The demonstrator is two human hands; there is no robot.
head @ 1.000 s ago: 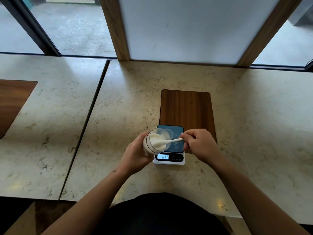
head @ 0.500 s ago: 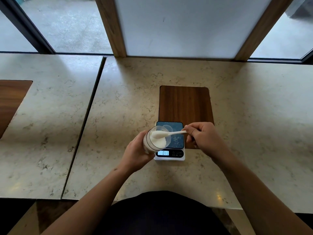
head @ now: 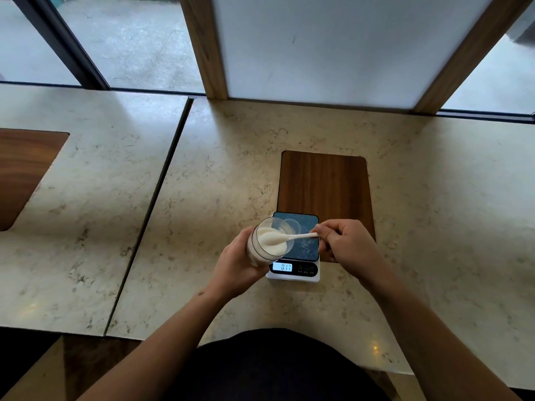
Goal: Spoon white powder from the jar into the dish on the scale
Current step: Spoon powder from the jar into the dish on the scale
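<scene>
My left hand [head: 236, 266] grips a clear jar [head: 267, 246] of white powder, tilted with its mouth toward me, just left of the scale. My right hand [head: 347, 246] pinches the handle of a white spoon [head: 289, 237]; its bowl, heaped with powder, sits at the jar's mouth. The small white scale [head: 295, 273] with a dark blue top shows a lit display. A small clear dish [head: 293, 225] rests on the scale's far left corner, partly hidden behind the jar.
The scale stands on the near end of a wooden inlay [head: 324, 183] in the marble counter [head: 202, 198]. A seam [head: 156, 198] splits the counter to the left, where a second wooden inlay [head: 23, 172] lies. Window posts rise behind.
The spoon's bowl has lifted from deep in the powder to the jar's mouth, loaded. The camera view has shifted slightly; the jar and scale stay put.
</scene>
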